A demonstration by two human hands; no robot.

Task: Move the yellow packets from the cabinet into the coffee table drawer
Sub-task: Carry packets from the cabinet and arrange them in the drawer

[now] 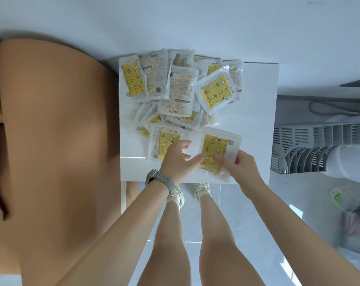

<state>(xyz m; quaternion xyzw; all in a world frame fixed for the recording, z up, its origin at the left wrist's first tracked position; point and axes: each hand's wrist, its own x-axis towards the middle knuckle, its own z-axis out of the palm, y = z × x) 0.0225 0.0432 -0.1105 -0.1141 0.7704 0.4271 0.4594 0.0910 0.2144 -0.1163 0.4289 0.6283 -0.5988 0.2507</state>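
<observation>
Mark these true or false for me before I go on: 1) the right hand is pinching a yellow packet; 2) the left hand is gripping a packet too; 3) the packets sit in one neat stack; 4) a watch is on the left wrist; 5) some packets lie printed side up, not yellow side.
1) True. The right hand pinches the near yellow packet at its edge.
2) False. The left hand is open, fingers relaxed above a second packet, gripping nothing.
3) False. The pile of packets lies loose and overlapping on the white cabinet top.
4) True. A grey-banded watch is on the left wrist.
5) True. One back-side packet shows text, not yellow.
</observation>
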